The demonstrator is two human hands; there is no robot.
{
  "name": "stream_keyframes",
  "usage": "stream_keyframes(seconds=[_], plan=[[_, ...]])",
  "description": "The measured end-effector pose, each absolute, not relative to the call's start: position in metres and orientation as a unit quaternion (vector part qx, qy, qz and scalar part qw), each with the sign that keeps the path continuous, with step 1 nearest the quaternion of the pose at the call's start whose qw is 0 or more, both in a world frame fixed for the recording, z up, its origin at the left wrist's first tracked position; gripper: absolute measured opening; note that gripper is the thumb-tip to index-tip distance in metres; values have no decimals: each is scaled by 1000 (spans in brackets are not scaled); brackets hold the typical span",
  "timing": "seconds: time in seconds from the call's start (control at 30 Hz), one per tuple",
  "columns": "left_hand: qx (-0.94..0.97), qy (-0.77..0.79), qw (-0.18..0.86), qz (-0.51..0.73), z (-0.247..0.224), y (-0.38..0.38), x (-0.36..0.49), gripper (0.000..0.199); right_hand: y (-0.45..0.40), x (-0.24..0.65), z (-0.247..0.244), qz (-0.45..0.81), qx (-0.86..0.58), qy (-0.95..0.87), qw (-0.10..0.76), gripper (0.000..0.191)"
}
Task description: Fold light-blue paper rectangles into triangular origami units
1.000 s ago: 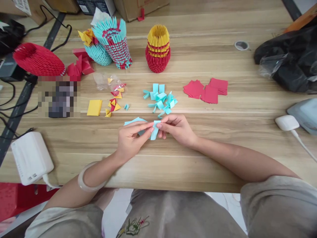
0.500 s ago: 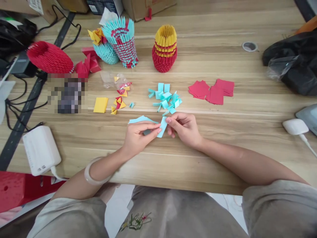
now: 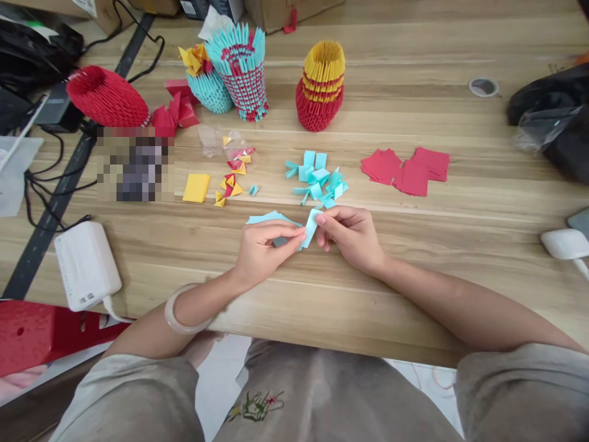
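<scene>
Between my hands is a narrow light-blue folded paper strip [image 3: 311, 228], tilted above the table. My left hand [image 3: 264, 245] pinches its lower left edge with thumb and fingertips. On the strip's upper right edge, the thumb and fingers of my right hand [image 3: 352, 236] are closed. Flat light-blue paper sheets [image 3: 269, 217] lie beneath my left hand, which partly covers them. Just beyond my hands is a loose heap of folded light-blue paper pieces [image 3: 317, 175].
Red paper squares [image 3: 416, 175] lie to the right, a yellow paper stack [image 3: 196, 188] to the left beside small folded triangles [image 3: 230, 184]. Folded-paper vases stand behind: red and yellow [image 3: 321, 92], blue and red [image 3: 242, 77]. A white power adapter [image 3: 87, 267] sits at left.
The whole view has shifted slightly, so the table things appear further right. Both hands keep hold of the blue strip, with little change in their grip.
</scene>
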State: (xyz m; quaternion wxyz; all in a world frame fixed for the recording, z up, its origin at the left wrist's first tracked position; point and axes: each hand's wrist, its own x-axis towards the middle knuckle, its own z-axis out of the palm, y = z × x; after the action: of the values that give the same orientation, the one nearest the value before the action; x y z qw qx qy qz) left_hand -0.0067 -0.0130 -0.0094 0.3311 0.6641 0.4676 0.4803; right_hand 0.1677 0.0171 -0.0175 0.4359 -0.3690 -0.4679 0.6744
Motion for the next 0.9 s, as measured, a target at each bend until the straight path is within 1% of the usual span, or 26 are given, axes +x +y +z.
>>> stream_keyframes(seconds=[0.1,0.37,0.57,0.77,0.9], plan=[[668,468,319,484,-11,-13,-7,7,18,167,-17,676,-369,-480,421,26],[688,458,307,471,-11,-11,-9,9,19,167,-15,678,-368,-483,414,30],[676,464,307,484,-12,-14,-9,8,18,167,-17,663,-356,-528,394,29],[672,474,321,470,-10,-12,-8,6,16,167,-16,642,-370,-532,410,33],[669,474,322,474,-9,-13,-8,6,18,166,-15,649,-363,-532,406,34]])
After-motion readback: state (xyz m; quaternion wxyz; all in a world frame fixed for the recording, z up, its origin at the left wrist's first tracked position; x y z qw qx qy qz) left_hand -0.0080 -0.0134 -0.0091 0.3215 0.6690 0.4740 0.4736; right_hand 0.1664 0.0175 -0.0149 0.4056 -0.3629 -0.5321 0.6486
